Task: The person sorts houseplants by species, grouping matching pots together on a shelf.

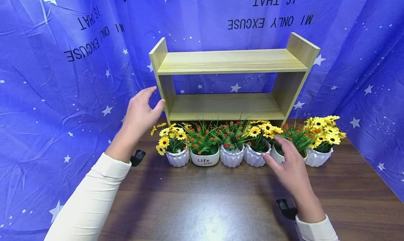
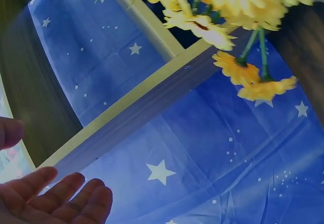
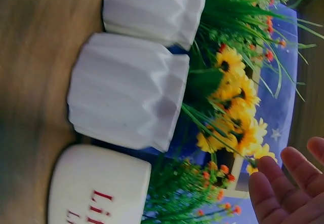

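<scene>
Fingers [image 1: 285, 146] by pots [image 1: 232, 158], all six head-view only

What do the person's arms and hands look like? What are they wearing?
The left sleeve is long and white, with fine ribbing. The right sleeve is white too, but only its end shows. The left hand and right hand wear no gloves. Small black pieces show near both wrists; I can't tell what they are.

Left hand [image 1: 139, 111]: shelf side panel [image 1: 168, 90] obstructs right of fingertips. Right hand [image 1: 291, 168]: flowerpots [image 1: 252, 157] obstruct beside fingertips; bare tabletop [image 1: 195, 195] open at near left.
</scene>
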Motion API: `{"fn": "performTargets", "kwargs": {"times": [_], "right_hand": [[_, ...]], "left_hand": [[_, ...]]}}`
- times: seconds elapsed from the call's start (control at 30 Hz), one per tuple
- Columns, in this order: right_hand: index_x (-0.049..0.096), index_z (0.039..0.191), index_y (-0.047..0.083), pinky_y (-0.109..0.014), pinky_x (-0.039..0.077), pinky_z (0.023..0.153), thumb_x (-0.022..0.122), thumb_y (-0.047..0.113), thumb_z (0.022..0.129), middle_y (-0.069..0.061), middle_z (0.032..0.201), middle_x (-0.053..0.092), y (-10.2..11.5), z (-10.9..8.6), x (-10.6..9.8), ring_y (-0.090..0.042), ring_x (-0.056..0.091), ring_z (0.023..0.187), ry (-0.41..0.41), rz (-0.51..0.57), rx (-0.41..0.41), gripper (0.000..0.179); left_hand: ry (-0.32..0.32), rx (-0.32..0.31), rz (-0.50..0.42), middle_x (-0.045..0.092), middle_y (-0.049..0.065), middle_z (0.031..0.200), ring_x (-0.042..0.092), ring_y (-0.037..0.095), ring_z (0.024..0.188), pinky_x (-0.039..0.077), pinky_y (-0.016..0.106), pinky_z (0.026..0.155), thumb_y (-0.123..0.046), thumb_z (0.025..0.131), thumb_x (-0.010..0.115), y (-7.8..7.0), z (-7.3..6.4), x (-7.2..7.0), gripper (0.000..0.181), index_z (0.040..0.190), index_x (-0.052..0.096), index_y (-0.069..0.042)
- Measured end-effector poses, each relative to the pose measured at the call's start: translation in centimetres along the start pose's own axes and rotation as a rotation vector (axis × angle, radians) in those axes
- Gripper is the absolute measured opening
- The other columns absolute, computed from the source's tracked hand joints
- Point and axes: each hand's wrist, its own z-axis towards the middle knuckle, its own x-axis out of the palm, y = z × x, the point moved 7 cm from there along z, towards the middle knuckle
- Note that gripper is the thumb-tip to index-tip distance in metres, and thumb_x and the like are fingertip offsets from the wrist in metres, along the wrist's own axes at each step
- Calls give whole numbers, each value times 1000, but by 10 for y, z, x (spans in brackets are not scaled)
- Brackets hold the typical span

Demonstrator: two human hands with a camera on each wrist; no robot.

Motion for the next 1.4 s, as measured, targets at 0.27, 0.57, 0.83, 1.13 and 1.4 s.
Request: {"fn": "performTargets", "kwargs": {"times": [0.27, 0.57, 0.83, 1.13, 1.4], "right_hand": [[53, 133, -5, -55, 49, 84, 78, 15, 85, -25, 128, 57, -18, -12, 15, -42, 57, 112, 14, 36, 167, 57], [48, 136, -7, -57, 48, 88, 75, 24, 90, -29, 128, 54, -42, -24, 37, -45, 55, 116, 54, 64, 401, 62], [43, 138, -12, -59, 39, 99, 72, 30, 91, -33, 134, 49, -56, -29, 51, -48, 51, 121, 125, 31, 494, 69], [38, 140, -14, -55, 36, 106, 71, 26, 92, -36, 136, 48, -65, -31, 63, -48, 48, 127, 147, 62, 537, 71], [35, 142, -14, -58, 36, 105, 69, 28, 92, -36, 136, 48, -70, -29, 66, -48, 47, 126, 145, 32, 593, 73]], "left_hand": [[33, -132, -123, 54, 20, 140, 52, 37, 127, 40, 51, 104, -32, 97, 57, 4, 23, 2, 57, 146, 46, -5], [-2, -161, -226, 59, 15, 136, 59, 29, 122, 49, 45, 96, -34, 98, 55, 0, 38, 4, 54, 145, 48, -9], [-24, -180, -276, 58, 14, 138, 59, 27, 121, 51, 43, 93, -36, 98, 54, 4, 46, 6, 57, 150, 43, -14], [-67, -191, -303, 60, 14, 134, 63, 27, 114, 53, 43, 90, -32, 98, 53, 9, 51, 10, 53, 148, 46, -14], [-83, -200, -275, 62, 15, 132, 62, 29, 115, 52, 45, 90, -26, 96, 50, 13, 55, 16, 47, 141, 53, -11]]}}
